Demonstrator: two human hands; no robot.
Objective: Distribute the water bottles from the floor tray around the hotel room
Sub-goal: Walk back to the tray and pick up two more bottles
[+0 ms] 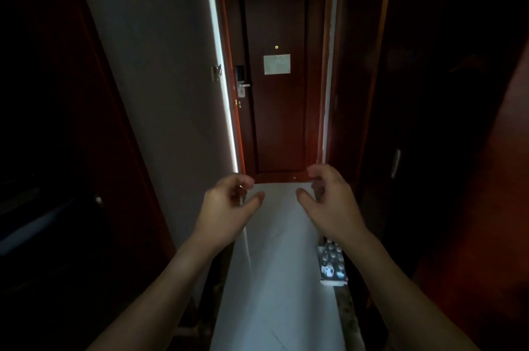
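Dim, narrow entry corridor. Both arms were stretched forward at mid-frame. Left hand [229, 203] and right hand [329, 201] were loosely curled, thumbs apart from fingers, holding nothing. The tray of water bottles [332, 264] sat on the pale floor [274, 264] at the right wall, near side, just below the right forearm. A dark wooden door [276, 110] stood closed at the far end.

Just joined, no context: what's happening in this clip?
A person stands in a dim hotel entry corridor facing the closed door. The left hand and right hand are raised with loosely curled fingers, holding nothing. The tray of water bottles sits on the floor by the right wall, untouched.
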